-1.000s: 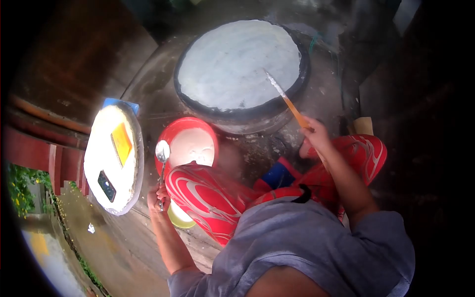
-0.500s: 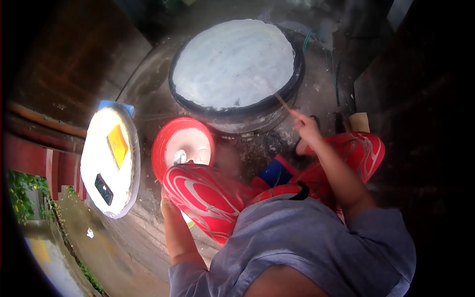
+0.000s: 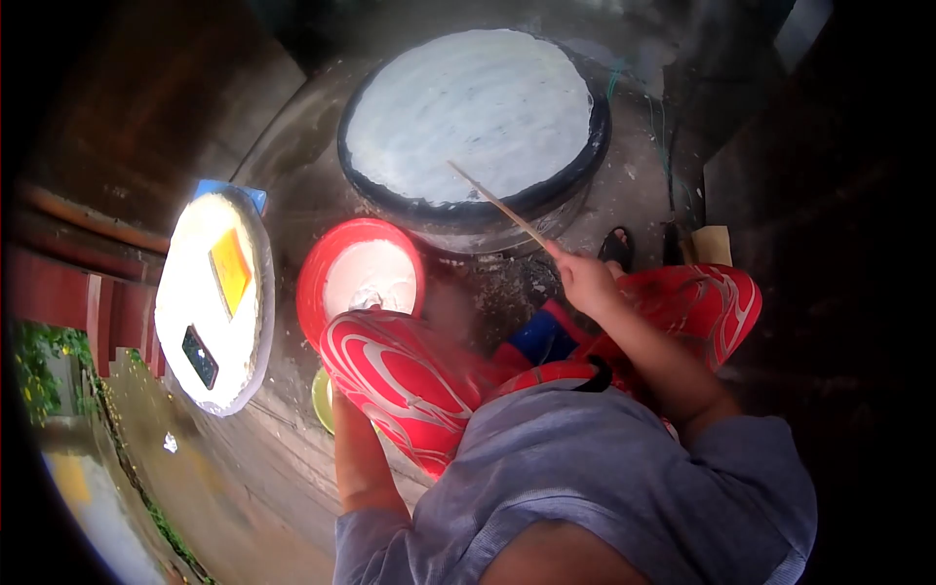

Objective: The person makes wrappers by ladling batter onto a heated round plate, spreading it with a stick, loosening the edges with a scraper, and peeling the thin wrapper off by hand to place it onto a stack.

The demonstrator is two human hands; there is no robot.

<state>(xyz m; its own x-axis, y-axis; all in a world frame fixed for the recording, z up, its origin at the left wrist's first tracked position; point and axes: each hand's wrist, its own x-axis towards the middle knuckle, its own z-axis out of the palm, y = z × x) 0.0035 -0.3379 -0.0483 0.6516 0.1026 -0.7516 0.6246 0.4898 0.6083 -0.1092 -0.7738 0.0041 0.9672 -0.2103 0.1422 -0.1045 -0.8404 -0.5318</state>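
Note:
My right hand (image 3: 588, 283) is closed around one end of a thin wooden stick (image 3: 515, 216). The stick's far tip reaches over a white, thin, batter-like sheet (image 3: 468, 112); whether it touches is unclear. That sheet covers the top of a large round cooker with a dark rim (image 3: 346, 154). My left forearm (image 3: 361, 453) hangs beside my left knee, and the knee hides the left hand's fingers. Just beyond that knee stands a red bucket (image 3: 310, 268) of white liquid, with a pale object partly seen in it.
At the left is a bright, round white surface (image 3: 200, 263) bearing a yellow flat item (image 3: 231, 271) and a phone (image 3: 200, 357). A yellow-green container (image 3: 322, 400) shows beside my left knee. A blue and red object (image 3: 541, 339) lies between my legs. My sandalled foot (image 3: 616, 249) is near the cooker.
My right hand has moved slightly left and down. The stick's tip has shifted left from the cooker's right front edge to over the white sheet. The view has tilted a little.

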